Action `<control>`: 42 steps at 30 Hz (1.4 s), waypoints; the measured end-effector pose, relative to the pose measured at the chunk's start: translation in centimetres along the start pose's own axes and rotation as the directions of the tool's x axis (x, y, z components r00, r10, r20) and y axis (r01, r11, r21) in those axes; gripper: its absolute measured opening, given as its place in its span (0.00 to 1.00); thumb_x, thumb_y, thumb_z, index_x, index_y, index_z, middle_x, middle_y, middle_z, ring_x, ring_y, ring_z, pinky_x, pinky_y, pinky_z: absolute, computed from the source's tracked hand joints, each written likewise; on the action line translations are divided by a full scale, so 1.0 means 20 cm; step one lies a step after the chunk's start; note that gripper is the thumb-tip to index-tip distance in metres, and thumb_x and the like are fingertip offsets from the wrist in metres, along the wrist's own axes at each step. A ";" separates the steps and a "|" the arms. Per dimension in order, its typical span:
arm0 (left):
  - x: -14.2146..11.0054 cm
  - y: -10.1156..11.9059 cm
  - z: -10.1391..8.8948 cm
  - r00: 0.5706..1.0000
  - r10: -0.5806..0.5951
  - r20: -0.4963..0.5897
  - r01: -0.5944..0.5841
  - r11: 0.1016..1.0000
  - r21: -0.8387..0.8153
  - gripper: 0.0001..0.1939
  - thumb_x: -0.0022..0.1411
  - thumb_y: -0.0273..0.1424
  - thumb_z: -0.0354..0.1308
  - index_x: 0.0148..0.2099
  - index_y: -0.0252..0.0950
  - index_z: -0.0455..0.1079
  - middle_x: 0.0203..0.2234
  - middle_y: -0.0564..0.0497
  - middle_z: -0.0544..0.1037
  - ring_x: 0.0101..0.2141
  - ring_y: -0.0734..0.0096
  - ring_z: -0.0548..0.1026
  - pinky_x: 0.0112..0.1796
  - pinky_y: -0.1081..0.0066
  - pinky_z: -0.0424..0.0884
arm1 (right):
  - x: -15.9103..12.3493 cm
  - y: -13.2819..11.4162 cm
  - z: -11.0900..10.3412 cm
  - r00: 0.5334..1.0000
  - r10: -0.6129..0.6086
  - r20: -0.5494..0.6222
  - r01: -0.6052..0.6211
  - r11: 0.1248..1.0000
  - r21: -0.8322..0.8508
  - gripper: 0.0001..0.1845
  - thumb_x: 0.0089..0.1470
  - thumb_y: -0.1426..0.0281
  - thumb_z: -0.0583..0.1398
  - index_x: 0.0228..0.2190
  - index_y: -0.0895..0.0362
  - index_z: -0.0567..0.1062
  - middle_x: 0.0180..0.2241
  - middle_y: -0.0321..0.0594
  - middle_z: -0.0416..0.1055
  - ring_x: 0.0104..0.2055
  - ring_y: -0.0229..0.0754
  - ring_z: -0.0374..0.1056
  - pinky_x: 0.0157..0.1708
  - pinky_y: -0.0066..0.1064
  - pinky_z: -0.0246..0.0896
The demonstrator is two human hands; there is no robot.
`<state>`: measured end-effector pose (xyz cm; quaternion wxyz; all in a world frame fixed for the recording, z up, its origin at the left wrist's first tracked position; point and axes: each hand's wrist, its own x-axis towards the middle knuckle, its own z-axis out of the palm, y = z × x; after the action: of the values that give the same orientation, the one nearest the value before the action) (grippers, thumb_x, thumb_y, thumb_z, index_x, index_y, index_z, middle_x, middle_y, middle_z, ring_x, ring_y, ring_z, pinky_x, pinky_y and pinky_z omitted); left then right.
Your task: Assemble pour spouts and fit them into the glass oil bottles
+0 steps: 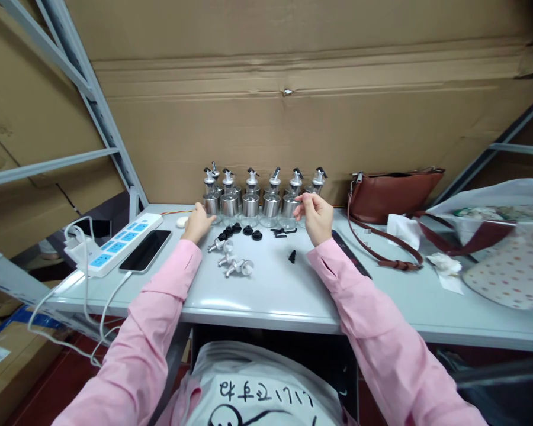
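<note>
Beside far steel-sleeved clear glass bottles point(250, 206), our left hand point(196, 225) curls narrowly, our right hand point(318, 219) pinches; holding what, we cannot tell.

Looks from the wearer's head in 1 view, forward and down across the nearby tabletop point(257, 296). Faces the cardboard point(293, 130) beyond, taking in metal framing point(108, 121) at left and right.

So the metal-and-glass bottles point(250, 204) stand in a row with spouts on. Left hand point(198, 223) is at their left end, right hand point(315, 218) by their right end. Black caps point(247, 230) and silvery spout pieces point(234, 266) lie in front, brown bag point(393, 194) off to the right.
</note>
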<state>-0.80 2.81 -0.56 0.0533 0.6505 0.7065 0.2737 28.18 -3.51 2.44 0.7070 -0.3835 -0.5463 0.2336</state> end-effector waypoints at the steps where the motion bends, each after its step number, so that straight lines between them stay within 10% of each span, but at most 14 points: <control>1: -0.01 0.02 -0.04 0.995 -0.032 0.093 0.028 0.999 0.045 0.24 0.55 0.42 0.54 0.48 0.28 0.62 0.40 0.31 0.74 0.41 0.48 0.74 0.39 0.59 0.68 | 0.00 0.00 0.00 1.000 -0.002 0.001 0.002 1.000 -0.005 0.23 0.48 0.49 0.56 0.24 0.57 0.71 0.14 0.31 0.65 0.13 0.31 0.59 0.15 0.25 0.53; 8: -0.09 0.08 -0.27 0.691 0.053 0.721 -0.064 0.998 -0.011 0.18 0.46 0.46 0.60 0.25 0.35 0.65 0.17 0.51 0.75 0.15 0.76 0.65 0.20 0.75 0.60 | -0.01 -0.01 0.00 1.000 0.003 0.019 -0.002 1.000 -0.024 0.23 0.49 0.49 0.56 0.23 0.57 0.71 0.13 0.31 0.65 0.13 0.32 0.59 0.15 0.25 0.54; 18: -0.13 0.12 -0.28 0.650 0.134 0.748 -0.122 0.990 -0.071 0.14 0.40 0.31 0.57 0.34 0.35 0.71 0.19 0.53 0.76 0.15 0.77 0.64 0.18 0.76 0.57 | -0.02 -0.01 0.00 1.000 0.005 0.029 -0.004 0.999 -0.034 0.24 0.49 0.49 0.55 0.23 0.58 0.71 0.13 0.31 0.65 0.13 0.31 0.59 0.16 0.24 0.54; 25: -0.15 0.15 -0.27 0.693 0.411 0.592 -0.308 0.912 -0.271 0.10 0.41 0.28 0.55 0.31 0.35 0.70 0.19 0.56 0.72 0.19 0.76 0.67 0.21 0.76 0.59 | -0.02 0.00 0.00 0.999 0.005 0.043 -0.002 0.998 -0.056 0.23 0.50 0.50 0.55 0.22 0.57 0.71 0.14 0.32 0.65 0.13 0.32 0.59 0.16 0.26 0.54; 32: -0.29 0.30 -0.10 0.740 0.665 0.105 -0.572 0.703 -0.423 0.05 0.49 0.24 0.52 0.31 0.35 0.65 0.17 0.59 0.65 0.20 0.80 0.63 0.24 0.78 0.58 | -0.03 0.00 0.00 0.978 0.069 0.197 -0.056 0.996 -0.073 0.17 0.47 0.56 0.60 0.22 0.58 0.72 0.15 0.32 0.67 0.14 0.32 0.60 0.17 0.26 0.56; 37: -0.35 0.33 -0.02 0.664 0.747 -0.036 -0.688 0.591 -0.421 0.02 0.51 0.23 0.51 0.29 0.34 0.63 0.23 0.56 0.70 0.22 0.80 0.65 0.26 0.78 0.59 | -0.06 0.03 0.03 0.806 0.273 0.525 -0.247 0.962 -0.121 0.15 0.39 0.61 0.65 0.27 0.60 0.75 0.19 0.35 0.72 0.18 0.32 0.65 0.19 0.25 0.61; 42: -0.36 0.33 0.01 0.643 0.738 -0.202 -0.744 0.541 -0.393 0.03 0.54 0.25 0.53 0.29 0.35 0.62 0.27 0.53 0.73 0.23 0.79 0.66 0.26 0.78 0.61 | -0.08 0.08 0.04 0.651 0.371 0.662 -0.192 0.925 -0.329 0.09 0.40 0.69 0.65 0.28 0.60 0.76 0.16 0.32 0.71 0.17 0.31 0.65 0.17 0.22 0.60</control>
<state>6.17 -3.92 0.30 0.0746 0.8555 0.2838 0.4267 27.17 -3.57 0.23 0.3451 -0.4222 -0.7331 0.4065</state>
